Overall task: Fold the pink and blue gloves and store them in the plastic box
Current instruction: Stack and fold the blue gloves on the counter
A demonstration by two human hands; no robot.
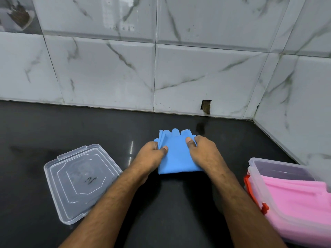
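The blue gloves (176, 155) lie folded flat on the black counter (170, 203), fingertips pointing toward the wall. My left hand (151, 154) pinches their left edge, thumb on top. My right hand (204, 151) grips the right edge, thumb pressed on the blue surface. The clear plastic box (259, 187) stands at the right edge of view with red clasps, and the pink gloves (297, 203) lie folded inside it.
The box's clear lid (80, 181) lies flat on the counter to the left of my arms. A marble-tiled wall (161, 68) runs along the back and turns a corner at the right. A small hole (206, 106) shows at the wall's base.
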